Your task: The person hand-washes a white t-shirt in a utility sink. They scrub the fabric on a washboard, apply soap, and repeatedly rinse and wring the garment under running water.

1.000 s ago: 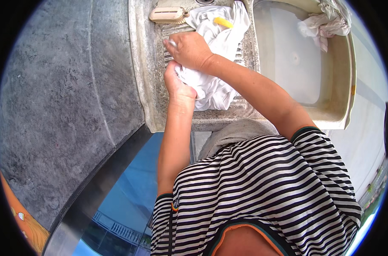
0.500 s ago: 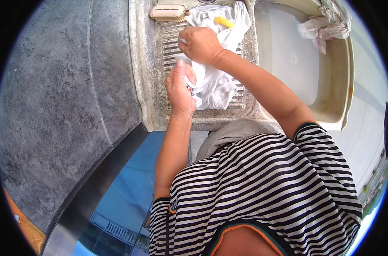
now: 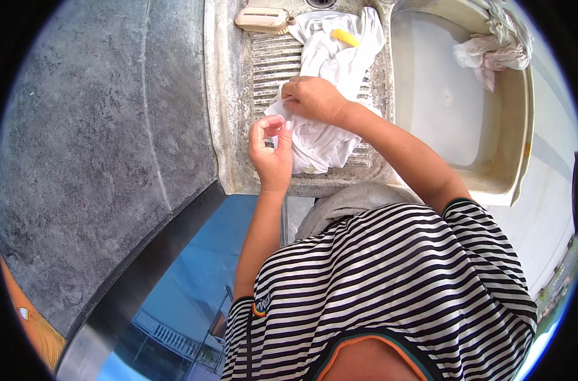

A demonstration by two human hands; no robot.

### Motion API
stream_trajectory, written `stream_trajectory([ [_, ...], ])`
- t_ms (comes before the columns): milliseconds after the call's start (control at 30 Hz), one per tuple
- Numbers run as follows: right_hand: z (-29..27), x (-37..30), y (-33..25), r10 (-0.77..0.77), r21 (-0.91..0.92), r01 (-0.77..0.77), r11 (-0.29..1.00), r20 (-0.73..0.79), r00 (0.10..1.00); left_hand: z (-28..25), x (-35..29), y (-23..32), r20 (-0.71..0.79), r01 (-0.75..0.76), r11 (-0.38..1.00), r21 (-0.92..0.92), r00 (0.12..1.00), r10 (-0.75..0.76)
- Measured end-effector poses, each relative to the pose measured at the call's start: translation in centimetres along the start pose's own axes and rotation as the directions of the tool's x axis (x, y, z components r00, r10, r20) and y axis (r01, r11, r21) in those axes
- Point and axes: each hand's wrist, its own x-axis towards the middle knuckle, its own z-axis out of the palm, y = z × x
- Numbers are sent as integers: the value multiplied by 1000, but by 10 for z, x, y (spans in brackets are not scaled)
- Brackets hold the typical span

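Observation:
A wet white garment (image 3: 330,66) lies spread over the ribbed stone washboard (image 3: 273,60). My right hand (image 3: 311,98) presses down on the garment's left edge with its fingers curled into the cloth. My left hand (image 3: 271,149) pinches the same edge of the white cloth between thumb and fingers, just below and left of the right hand. A small yellow piece, perhaps soap, (image 3: 345,37) rests on the cloth at the far end.
A beige scrub brush (image 3: 263,19) lies at the washboard's top left. To the right is a water-filled basin (image 3: 517,159) with another wet white cloth (image 3: 492,51) over its far rim. A grey speckled slab (image 3: 92,140) lies to the left.
My right hand has slid toward me down the washboard, dragging the cloth's edge. My left hand has shifted lower and now pinches that edge with raised fingers.

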Motion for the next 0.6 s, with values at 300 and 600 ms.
stream_trajectory([
  [300, -62, 2, -27, -102, 698, -5, 716, 111, 989, -6, 37, 15, 107, 103, 962, -255, 991, -78],
  [600, -68, 10, 3, -83, 653, 103, 750, -61, 995, -33, 47, 26, 90, 365, 627, -688, 901, -425],
])
